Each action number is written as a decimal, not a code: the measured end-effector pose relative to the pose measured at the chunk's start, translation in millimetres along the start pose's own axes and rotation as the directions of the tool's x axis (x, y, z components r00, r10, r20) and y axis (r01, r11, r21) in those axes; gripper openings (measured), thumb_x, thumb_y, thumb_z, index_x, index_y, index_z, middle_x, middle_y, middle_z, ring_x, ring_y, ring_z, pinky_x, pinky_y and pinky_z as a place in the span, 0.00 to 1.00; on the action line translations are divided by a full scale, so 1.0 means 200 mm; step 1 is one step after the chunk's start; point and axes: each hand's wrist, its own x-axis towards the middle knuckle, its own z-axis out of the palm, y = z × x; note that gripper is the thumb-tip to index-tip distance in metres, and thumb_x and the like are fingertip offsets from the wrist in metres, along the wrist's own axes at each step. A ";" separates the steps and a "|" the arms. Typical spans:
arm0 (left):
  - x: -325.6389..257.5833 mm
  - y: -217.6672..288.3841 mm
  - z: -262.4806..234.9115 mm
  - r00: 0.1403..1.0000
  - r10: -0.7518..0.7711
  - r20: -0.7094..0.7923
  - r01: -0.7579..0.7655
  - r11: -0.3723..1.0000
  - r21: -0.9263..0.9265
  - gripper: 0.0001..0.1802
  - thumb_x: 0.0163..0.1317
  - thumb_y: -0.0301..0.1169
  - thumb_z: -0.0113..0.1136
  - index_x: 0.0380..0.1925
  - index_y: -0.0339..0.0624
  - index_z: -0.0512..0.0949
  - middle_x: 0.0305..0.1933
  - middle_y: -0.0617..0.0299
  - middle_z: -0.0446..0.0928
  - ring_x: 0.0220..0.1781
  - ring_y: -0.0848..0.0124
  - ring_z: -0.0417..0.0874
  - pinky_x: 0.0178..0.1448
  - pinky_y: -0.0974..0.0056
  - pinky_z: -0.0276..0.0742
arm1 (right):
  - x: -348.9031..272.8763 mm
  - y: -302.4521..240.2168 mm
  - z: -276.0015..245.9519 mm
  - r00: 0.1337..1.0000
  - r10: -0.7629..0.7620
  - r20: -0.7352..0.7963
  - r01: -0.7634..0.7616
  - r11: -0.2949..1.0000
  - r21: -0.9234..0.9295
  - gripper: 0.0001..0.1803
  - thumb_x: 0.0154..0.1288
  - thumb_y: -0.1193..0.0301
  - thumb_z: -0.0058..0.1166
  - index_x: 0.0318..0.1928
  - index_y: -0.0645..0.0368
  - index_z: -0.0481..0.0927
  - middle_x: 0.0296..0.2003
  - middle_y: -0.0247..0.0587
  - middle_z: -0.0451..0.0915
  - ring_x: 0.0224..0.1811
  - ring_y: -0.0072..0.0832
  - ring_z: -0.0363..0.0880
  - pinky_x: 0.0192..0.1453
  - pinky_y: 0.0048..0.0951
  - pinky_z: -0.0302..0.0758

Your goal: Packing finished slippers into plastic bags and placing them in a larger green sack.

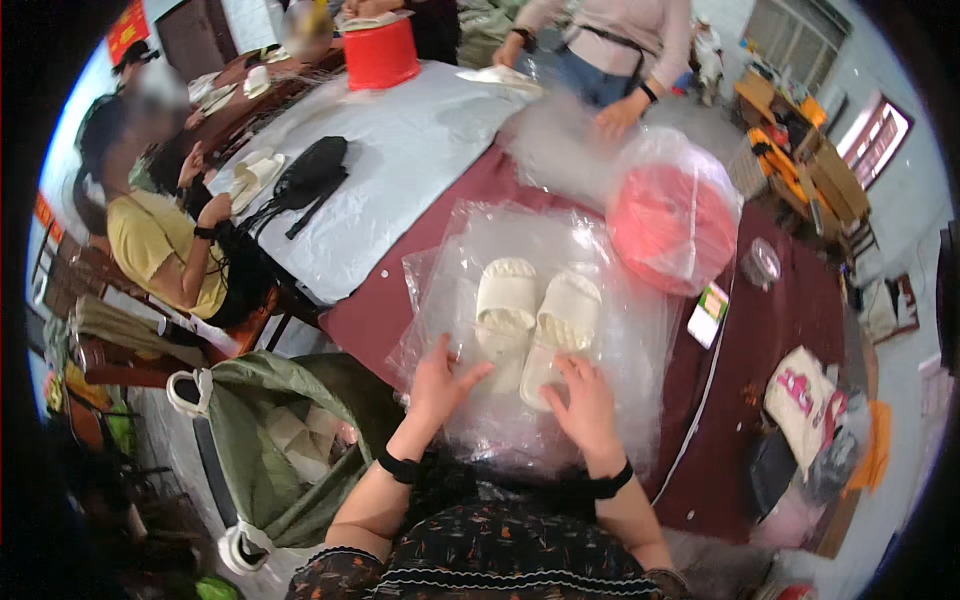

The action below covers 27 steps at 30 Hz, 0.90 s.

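A table (365, 322) under a maroon cover is noted as the main work surface, with a green bag (305, 515) standing open at its near left edge. On the table a layer of clear plastic (632, 370) is spread, and a wrapped red bundle (668, 230) is set just beyond its far right side. The pair of slippers (507, 300) is found on the middle of the plastic, side by side, toes pointed away from the wearer; whether the soles are partly covered by film cannot be told. The step in hand is judged to be the lining-up of the pair on the plastic; for the next move, a steadied pair and a separated film edge would be called for. Both forearms are extended from the lower edge and angled slightly inward, palms turned down. The left hand (438, 385) is placed left of the pair, its thumb spread toward the slippers and well parted from the forefinger. The right hand (583, 402) is held over the right slipper's heel, thumb and forefinger parted; whether the sole is pinched cannot be told.
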 end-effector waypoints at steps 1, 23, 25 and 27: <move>0.02 -0.02 0.02 0.996 0.005 0.093 0.001 0.998 -0.063 0.38 0.55 0.45 0.73 0.62 0.38 0.71 0.42 0.48 0.80 0.33 0.59 0.84 0.37 0.57 0.77 | -0.02 0.02 0.03 1.000 0.030 0.005 -0.030 0.999 -0.012 0.29 0.62 0.60 0.63 0.61 0.57 0.75 0.56 0.43 0.74 0.52 0.48 0.74 0.52 0.46 0.76; 0.12 0.19 0.30 0.988 0.017 0.152 0.059 0.875 -0.480 0.36 0.56 0.35 0.74 0.61 0.32 0.69 0.55 0.50 0.79 0.52 0.62 0.81 0.57 0.59 0.77 | -0.08 0.01 0.07 0.990 0.104 -0.093 -0.109 0.992 -0.059 0.35 0.63 0.59 0.61 0.67 0.62 0.67 0.60 0.52 0.71 0.56 0.50 0.73 0.57 0.44 0.76; 0.16 0.07 0.32 0.954 0.005 0.299 0.134 0.887 -0.441 0.32 0.58 0.30 0.70 0.61 0.31 0.70 0.52 0.52 0.81 0.49 0.64 0.82 0.55 0.60 0.78 | -0.09 0.00 0.05 0.985 0.127 -0.113 -0.124 0.992 0.036 0.37 0.61 0.61 0.63 0.68 0.62 0.66 0.61 0.55 0.69 0.59 0.52 0.71 0.59 0.45 0.74; 0.14 0.10 0.29 0.931 -0.042 0.362 0.268 0.753 -0.601 0.29 0.60 0.28 0.67 0.61 0.31 0.71 0.52 0.53 0.81 0.50 0.65 0.82 0.56 0.61 0.78 | -0.08 0.00 0.02 0.977 0.166 -0.137 -0.148 0.980 0.133 0.40 0.60 0.62 0.65 0.69 0.62 0.64 0.63 0.58 0.67 0.61 0.53 0.69 0.62 0.45 0.72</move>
